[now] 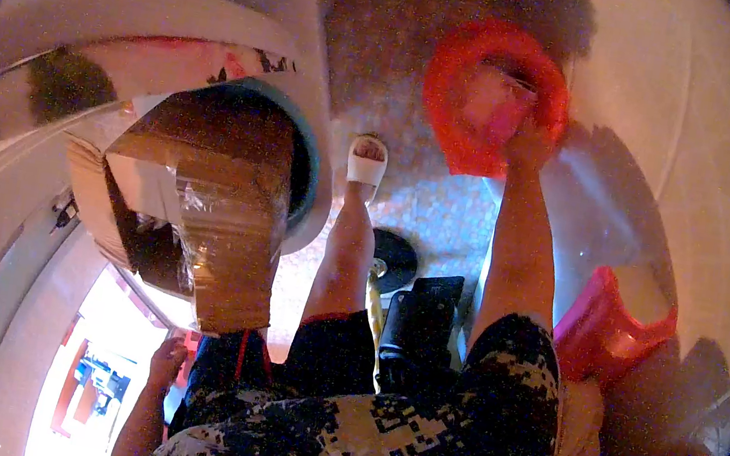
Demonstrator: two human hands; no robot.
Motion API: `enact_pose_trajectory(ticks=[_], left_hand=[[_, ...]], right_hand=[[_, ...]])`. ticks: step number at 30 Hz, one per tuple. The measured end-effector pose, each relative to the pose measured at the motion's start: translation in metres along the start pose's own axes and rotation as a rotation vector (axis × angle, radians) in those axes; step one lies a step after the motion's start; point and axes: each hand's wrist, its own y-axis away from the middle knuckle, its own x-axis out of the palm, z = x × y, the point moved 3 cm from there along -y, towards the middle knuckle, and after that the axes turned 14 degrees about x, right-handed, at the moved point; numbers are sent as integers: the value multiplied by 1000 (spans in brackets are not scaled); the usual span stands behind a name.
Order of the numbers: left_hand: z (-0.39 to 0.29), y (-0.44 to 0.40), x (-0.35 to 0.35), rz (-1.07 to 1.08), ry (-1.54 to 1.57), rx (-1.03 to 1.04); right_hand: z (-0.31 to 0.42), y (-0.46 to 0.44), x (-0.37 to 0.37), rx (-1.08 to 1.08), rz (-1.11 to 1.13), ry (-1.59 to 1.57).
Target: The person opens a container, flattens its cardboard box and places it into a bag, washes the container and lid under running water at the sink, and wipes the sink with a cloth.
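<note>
Fingers of right hand (531, 147) lay at red basin (446, 99), spread and hold indistinct | left hand (168, 361) likewise | step seemed basin-handling | next move seemingly needed steady grip

two hands (531, 147) (169, 361), one round red container (447, 89), one cardboard box (234, 251), one slipper (366, 172)

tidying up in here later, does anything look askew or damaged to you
Yes, the cardboard box on the picture's left: its flaps splay open unevenly and its clear tape looks wrinkled, as if roughly opened. The red container at the right hand is too blurred to judge.
</note>
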Motion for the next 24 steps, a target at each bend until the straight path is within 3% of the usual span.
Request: enact_pose_trajectory(ticks=[3, 4, 7, 10, 15, 17, 21, 23, 24], left_hand=[[-3, -1, 2, 6, -20, -4], [-13, 0, 5, -4, -9, -8], [-18, -1, 10, 18, -50, 34], [-15, -8, 10, 7, -133, -24], [-21, -13, 15, -6, -81, -16], [-19, -7, 15, -41, -40, -58], [-21, -7, 16, -3, -39, -109], [-21, -7, 16, 12, 28, -48], [-14, -11, 15, 15, 53, -26]], right_hand=[[-15, 2, 1, 121, -41, -343], [-19, 2, 3, 233, -17, -637], [-15, 2, 0, -69, -17, 63], [-19, 6, 0, -107, -10, 198], [-10, 5, -20, -101, 92, 185], [-21, 7, -7, -89, -32, -7], [-12, -11, 5, 128, -696, -506], [-17, -6, 0, 36, -667, -272], [-31, -13, 2, -147, -475, -14]])
